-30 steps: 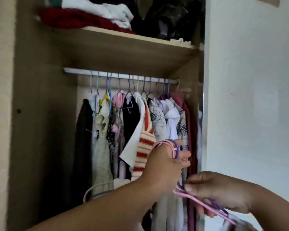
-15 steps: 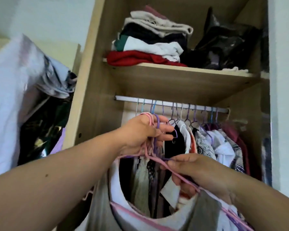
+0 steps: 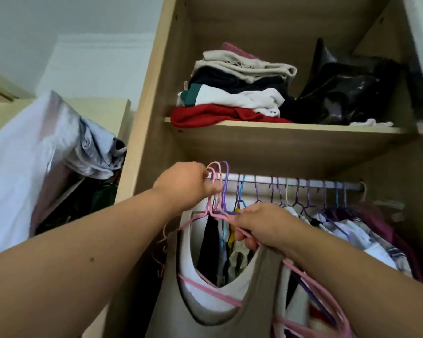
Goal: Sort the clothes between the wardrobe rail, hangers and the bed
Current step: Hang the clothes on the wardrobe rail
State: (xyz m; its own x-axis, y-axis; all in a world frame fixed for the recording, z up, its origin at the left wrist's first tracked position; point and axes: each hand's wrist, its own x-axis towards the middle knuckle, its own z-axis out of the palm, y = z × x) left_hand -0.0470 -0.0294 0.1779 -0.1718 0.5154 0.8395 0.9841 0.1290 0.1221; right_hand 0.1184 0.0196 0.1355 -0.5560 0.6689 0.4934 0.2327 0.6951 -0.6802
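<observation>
Hooks (image 3: 217, 176) now raised to rail (image 3: 291, 182), pinched by my left hand (image 3: 183, 184); below it my right hand (image 3: 260, 226) grips hanger arms (image 3: 221, 217). Hanging next.

Nothing readable is showing: no lettering on the folded clothes (image 3: 235, 93) at twelve o'clock, the black bag (image 3: 347, 91) at one o'clock, or the hanging clothes (image 3: 357, 234) at four o'clock.

Folded clothes (image 3: 232, 93) on shelf (image 3: 279, 132) above wardrobe rail (image 3: 303, 182).
</observation>
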